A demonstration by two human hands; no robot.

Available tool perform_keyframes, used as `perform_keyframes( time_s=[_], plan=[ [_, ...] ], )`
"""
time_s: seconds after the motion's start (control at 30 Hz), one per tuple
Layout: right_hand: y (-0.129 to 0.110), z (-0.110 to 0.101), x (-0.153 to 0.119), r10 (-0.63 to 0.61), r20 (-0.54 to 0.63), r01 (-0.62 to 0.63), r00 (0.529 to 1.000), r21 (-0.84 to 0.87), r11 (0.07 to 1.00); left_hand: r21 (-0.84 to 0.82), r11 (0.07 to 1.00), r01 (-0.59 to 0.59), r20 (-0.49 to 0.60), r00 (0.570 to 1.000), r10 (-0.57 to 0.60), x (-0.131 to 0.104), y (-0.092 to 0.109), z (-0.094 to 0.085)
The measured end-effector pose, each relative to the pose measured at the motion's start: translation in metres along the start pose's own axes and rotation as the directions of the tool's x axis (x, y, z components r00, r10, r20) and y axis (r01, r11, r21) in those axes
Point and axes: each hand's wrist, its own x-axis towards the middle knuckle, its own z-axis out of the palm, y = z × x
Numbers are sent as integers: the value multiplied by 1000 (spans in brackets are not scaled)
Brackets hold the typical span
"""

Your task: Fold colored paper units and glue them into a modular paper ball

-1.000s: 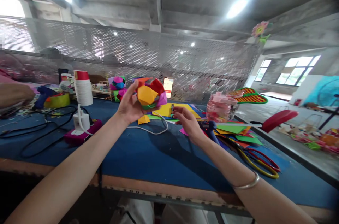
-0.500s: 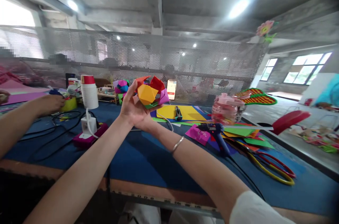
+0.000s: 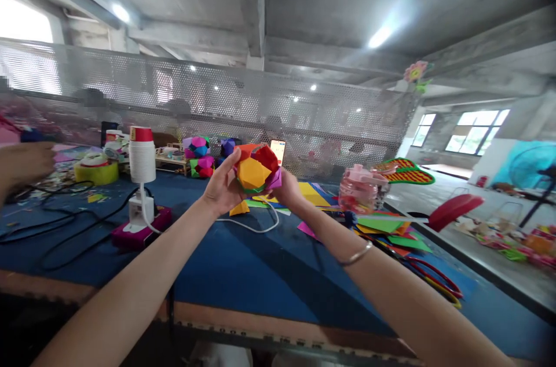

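Observation:
A many-sided paper ball (image 3: 253, 175) in yellow, red, orange, purple and green is held up above the blue table, with an opening at its top right. My left hand (image 3: 220, 184) grips it from the left, thumb on its upper side. On the right side, my right hand (image 3: 287, 186) has its fingers at the purple part; some fingertips are hidden behind the ball. Behind it stand finished-looking paper balls (image 3: 198, 147) and a lit phone (image 3: 278, 153). A yellow folded paper piece (image 3: 239, 208) lies below the ball.
Stacked white cups (image 3: 142, 160) stand over a purple power strip (image 3: 141, 228) at left. At right are a pink jar (image 3: 358, 188), colored paper sheets (image 3: 382, 223) and scissors (image 3: 434, 277). Another person's hand (image 3: 32, 163) is at far left, near a yellow tape roll (image 3: 96, 169).
My right hand has moved from beneath the ball to its right side. The ball sits slightly lower and further right. The other person's hand has moved left, and the view has shifted.

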Motion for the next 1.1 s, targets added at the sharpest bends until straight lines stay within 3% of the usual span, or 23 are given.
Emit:
perform_keyframes(
  time_s=[0.13,0.23,0.33,0.5,0.63,0.8,0.93,1.1],
  plan=[
    [-16,-48,-19,27,-83,-22,996,65,998,38,997,74,-30,997,-73,3,-12,-3],
    [-22,-62,-34,49,-150,-14,988,225,974,67,984,164,-91,983,-157,6,-22,-5],
    [-24,-64,-44,83,-219,2,972,365,931,54,974,218,-144,967,-209,7,-30,-9],
    [-29,-65,-53,54,-196,44,979,462,886,34,960,276,-232,937,-261,9,-39,-20],
    [-32,-59,-61,39,-67,-2,997,482,876,57,927,372,-270,899,-344,10,-42,-21],
    [-26,-50,-70,60,70,-85,996,473,877,111,905,411,-329,874,-356,11,-42,-16],
    [-24,-49,-70,64,66,-86,996,434,897,128,891,436,-324,867,-378,11,-40,-16],
    [-20,-49,-68,82,59,-98,995,391,915,116,907,404,-276,891,-361,10,-37,-17]
  ],
)
